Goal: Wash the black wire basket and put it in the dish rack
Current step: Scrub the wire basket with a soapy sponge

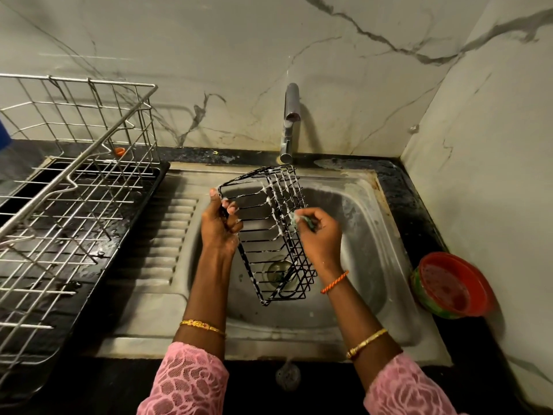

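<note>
The black wire basket (269, 235) is held tilted over the steel sink (368, 235), its wires streaked with white soap foam. My left hand (220, 224) grips the basket's left rim wire near its upper corner. My right hand (318, 232) pinches a small green scrub pad (302, 219) and presses it against the basket's right side. The silver wire dish rack (74, 190) stands on a black tray at the left of the sink; no dishes show in it.
A steel tap (289, 121) rises behind the sink; no water runs from it. A red and green bowl (449, 284) sits on the black counter at the right. Marble walls close in the back and right. A ribbed drainboard (170, 235) lies between sink and rack.
</note>
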